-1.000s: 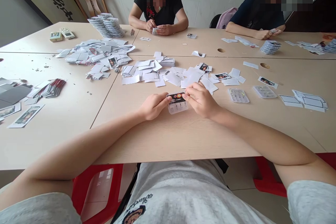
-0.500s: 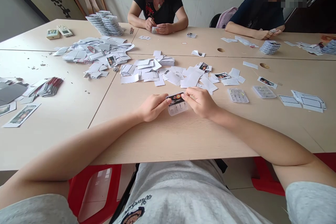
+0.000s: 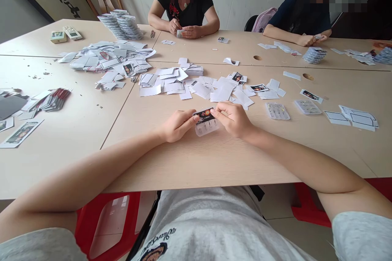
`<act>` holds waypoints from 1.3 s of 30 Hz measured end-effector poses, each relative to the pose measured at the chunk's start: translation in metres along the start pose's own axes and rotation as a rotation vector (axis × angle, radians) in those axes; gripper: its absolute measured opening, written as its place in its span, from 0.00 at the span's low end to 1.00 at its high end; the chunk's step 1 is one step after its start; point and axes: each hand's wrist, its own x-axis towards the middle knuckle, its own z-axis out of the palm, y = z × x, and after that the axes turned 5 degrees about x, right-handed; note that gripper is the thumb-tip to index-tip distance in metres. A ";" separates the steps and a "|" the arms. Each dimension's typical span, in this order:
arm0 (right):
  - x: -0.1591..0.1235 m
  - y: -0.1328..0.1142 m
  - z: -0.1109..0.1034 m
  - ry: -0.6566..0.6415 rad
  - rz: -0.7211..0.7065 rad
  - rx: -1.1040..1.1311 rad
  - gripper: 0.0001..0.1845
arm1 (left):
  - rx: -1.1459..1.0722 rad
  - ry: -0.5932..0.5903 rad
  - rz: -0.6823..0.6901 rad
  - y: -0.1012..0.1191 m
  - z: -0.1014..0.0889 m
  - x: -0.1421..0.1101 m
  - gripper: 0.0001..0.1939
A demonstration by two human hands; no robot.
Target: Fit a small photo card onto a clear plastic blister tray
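Observation:
Between my hands is a small clear plastic box (image 3: 206, 129) with a black printed label (image 3: 204, 116) across its upper part. Thin, hook-like pieces show through the clear lower part. My left hand (image 3: 180, 125) grips the box's left end, thumb on top of the label. At the right end, my right hand (image 3: 234, 119) pinches the label and box edge with thumb and forefinger. The fingers beneath the box are hidden. To the right of my right hand lie two more clear boxes, a nearer one (image 3: 277, 111) and a farther one (image 3: 308, 107).
Loose white cards (image 3: 225, 90) spread beyond my hands, and a larger paper heap (image 3: 107, 59) lies at left. Stacked packs (image 3: 121, 24) stand farther back. White strips (image 3: 358, 118) lie at right. Two people sit across the table (image 3: 183, 163), small items in their hands.
My hands hold the box in nearly the same pose. The whole view has shifted slightly, with the left side of the table moving a little toward the left edge.

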 end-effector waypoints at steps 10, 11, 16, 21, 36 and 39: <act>0.002 0.010 -0.001 -0.250 0.314 0.612 0.17 | -0.146 -0.043 -0.094 0.000 0.001 -0.002 0.23; 0.002 0.007 0.001 -0.281 0.322 0.667 0.17 | -0.155 -0.046 -0.101 0.000 0.001 -0.002 0.23; 0.000 -0.003 0.008 -0.304 0.402 0.662 0.21 | -0.176 -0.091 -0.116 0.002 0.002 -0.002 0.23; -0.002 0.003 0.009 -0.352 0.505 0.742 0.26 | -0.233 -0.150 -0.128 0.002 0.002 0.001 0.22; -0.013 0.002 0.011 -0.295 0.405 0.675 0.20 | -0.323 -0.069 -0.159 0.003 0.002 0.007 0.24; -0.015 0.004 0.013 -0.253 0.420 0.659 0.14 | -0.268 -0.010 -0.161 0.001 0.004 0.008 0.22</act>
